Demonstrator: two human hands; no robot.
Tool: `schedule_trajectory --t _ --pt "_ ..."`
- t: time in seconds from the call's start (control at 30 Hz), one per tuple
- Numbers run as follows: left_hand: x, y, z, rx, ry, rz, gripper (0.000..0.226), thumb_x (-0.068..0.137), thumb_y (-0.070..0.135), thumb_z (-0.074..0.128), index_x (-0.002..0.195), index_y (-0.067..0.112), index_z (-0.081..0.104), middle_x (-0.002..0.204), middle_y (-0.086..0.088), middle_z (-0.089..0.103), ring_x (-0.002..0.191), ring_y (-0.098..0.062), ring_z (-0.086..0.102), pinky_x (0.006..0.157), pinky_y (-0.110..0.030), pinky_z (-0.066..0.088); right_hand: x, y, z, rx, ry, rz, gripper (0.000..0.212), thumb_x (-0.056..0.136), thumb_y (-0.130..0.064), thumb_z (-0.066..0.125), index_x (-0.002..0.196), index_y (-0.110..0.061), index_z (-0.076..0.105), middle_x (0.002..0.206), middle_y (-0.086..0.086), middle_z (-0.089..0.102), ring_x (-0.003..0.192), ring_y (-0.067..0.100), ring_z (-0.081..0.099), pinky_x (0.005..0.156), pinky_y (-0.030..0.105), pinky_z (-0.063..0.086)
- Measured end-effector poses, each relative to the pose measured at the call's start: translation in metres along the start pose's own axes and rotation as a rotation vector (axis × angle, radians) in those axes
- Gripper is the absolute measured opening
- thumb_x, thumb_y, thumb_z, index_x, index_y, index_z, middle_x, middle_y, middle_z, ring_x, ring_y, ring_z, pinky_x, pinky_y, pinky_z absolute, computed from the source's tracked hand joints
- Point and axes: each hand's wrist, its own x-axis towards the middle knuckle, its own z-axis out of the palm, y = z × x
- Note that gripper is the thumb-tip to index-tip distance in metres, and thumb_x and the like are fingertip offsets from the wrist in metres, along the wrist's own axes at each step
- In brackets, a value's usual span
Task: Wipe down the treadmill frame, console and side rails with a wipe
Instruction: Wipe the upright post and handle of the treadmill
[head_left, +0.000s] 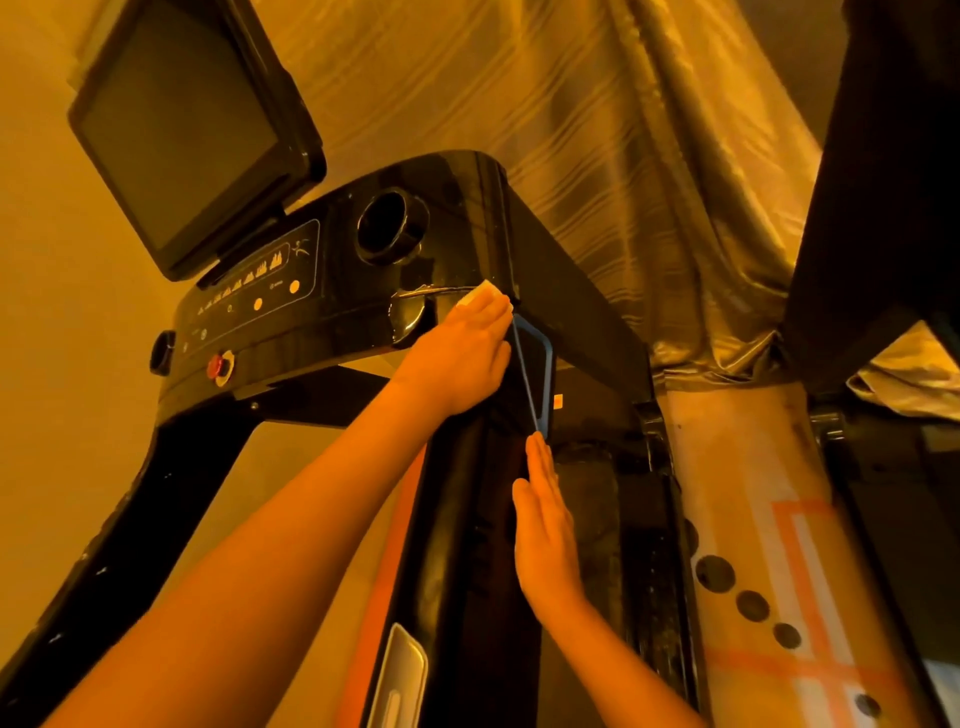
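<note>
Ideally the left hand (460, 358), gripping the wipe (484, 295), presses along the console (363, 312) edge; flat right hand (545, 535) braces the rail (462, 545).

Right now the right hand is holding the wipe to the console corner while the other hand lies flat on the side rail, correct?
Not quite. The head view shows the left hand holding the wipe to the console corner. The right hand is the one lying flat on the side rail.
</note>
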Motion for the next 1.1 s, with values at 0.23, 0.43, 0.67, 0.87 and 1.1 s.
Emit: schedule_trajectory --t 0.23,0.43,0.67,0.87,1.1 --pt "-0.027 0.011 -0.002 0.001 -0.079 -0.026 0.055 0.108 0.031 0.036 0.158 0.011 0.025 0.166 -0.007 0.021 0.154 -0.020 0.012 0.118 -0.026 0.004 0.000 -0.001 0.000 -0.007 -0.006 -0.003 0.047 0.109 -0.025 0.033 0.135 -0.058 0.015 0.145 -0.045 0.012 0.140 -0.021 0.008 0.116 0.011 0.011" --pt "-0.005 0.005 -0.008 0.029 -0.105 -0.046 0.058 0.109 0.033 0.032 0.159 0.008 0.017 0.168 -0.010 0.012 0.155 -0.023 0.003 0.121 -0.031 0.000 -0.001 -0.001 -0.001 -0.008 -0.011 -0.009 0.046 0.109 -0.026 0.033 0.135 -0.059 0.015 0.146 -0.044 0.011 0.139 -0.023 0.007 0.110 0.002 0.010" --pt "-0.055 0.022 -0.005 -0.023 -0.135 -0.050 0.058 0.109 0.036 0.033 0.160 0.015 0.017 0.168 -0.003 0.011 0.155 -0.016 0.002 0.115 -0.024 -0.003 -0.001 -0.001 0.000 -0.027 0.005 -0.017 0.047 0.108 -0.024 0.033 0.137 -0.057 0.016 0.145 -0.044 0.011 0.137 -0.025 0.007 0.110 0.001 0.009" --pt "-0.035 0.025 -0.010 0.010 -0.154 -0.067 0.056 0.110 0.035 0.029 0.159 0.009 0.019 0.168 -0.008 0.013 0.155 -0.020 0.002 0.112 -0.023 -0.009 -0.001 0.002 0.000 -0.031 0.017 -0.015 0.044 0.108 -0.025 0.033 0.145 -0.043 0.018 0.150 -0.036 0.014 0.140 -0.020 0.009 0.107 -0.002 0.010" --pt "-0.083 0.045 -0.004 -0.030 -0.140 -0.068 0.055 0.110 0.033 0.029 0.159 0.011 0.020 0.168 -0.005 0.014 0.155 -0.018 0.002 0.111 -0.021 -0.009 -0.001 0.005 0.001 -0.010 0.027 -0.018 0.044 0.108 -0.025 0.035 0.146 -0.043 0.020 0.157 -0.024 0.019 0.148 -0.004 0.013 0.122 0.024 0.014"
